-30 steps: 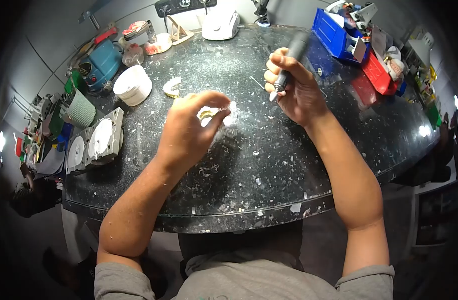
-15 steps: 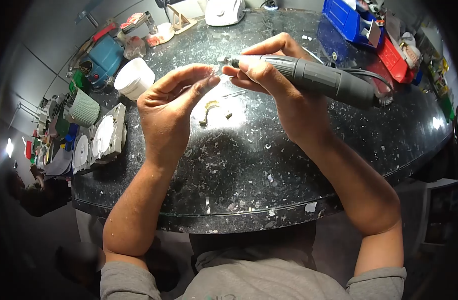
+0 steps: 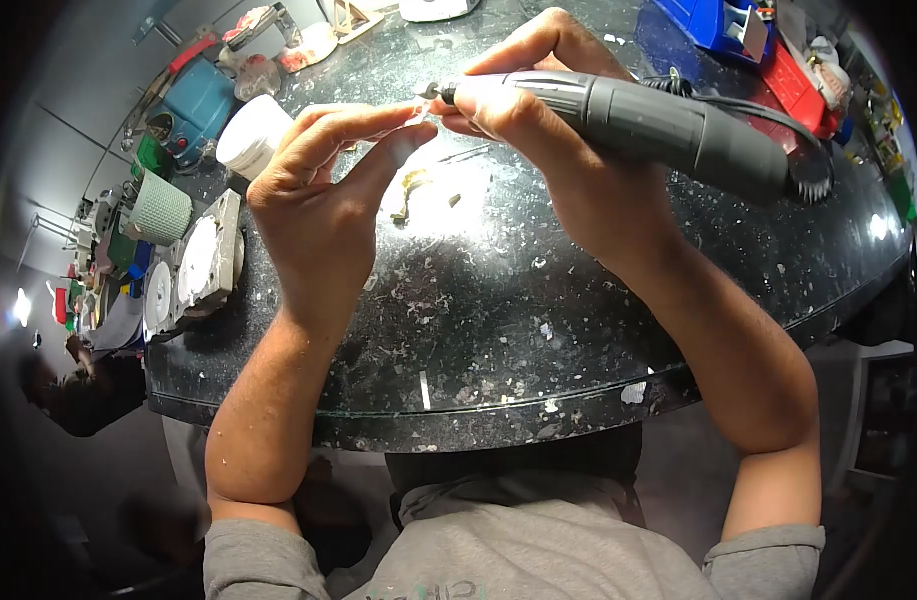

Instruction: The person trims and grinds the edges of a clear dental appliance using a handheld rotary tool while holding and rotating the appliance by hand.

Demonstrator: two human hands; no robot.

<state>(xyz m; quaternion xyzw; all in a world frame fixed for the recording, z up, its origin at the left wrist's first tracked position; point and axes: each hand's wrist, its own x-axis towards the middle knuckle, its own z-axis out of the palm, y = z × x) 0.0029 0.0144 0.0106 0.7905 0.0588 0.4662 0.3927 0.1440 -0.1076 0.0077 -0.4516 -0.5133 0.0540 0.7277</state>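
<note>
My right hand (image 3: 569, 140) is wrapped round a dark grey rotary handpiece (image 3: 669, 125), its cable trailing off to the right. The tool's small tip (image 3: 429, 91) points left and meets or nearly meets a tiny pale, see-through piece (image 3: 421, 113). That piece is pinched between the thumb and fingers of my left hand (image 3: 329, 190); its shape is too small to tell. Below the hands, a yellowish curved piece (image 3: 406, 195) and a small dark bit (image 3: 455, 201) lie in the bright patch of the black worktable (image 3: 479, 320).
At the left are a white tub (image 3: 256, 138), a pale green basket (image 3: 161, 212), an opened metal mould (image 3: 207, 262) and a blue machine (image 3: 196, 103). Blue (image 3: 714, 25) and red (image 3: 794, 85) bins stand at the back right. Another person (image 3: 84, 390) is at far left.
Both hands have come together over the table, and the handpiece has swung from upright to pointing left. The pale piece now shows in my left fingers. The view has shifted slightly.
</note>
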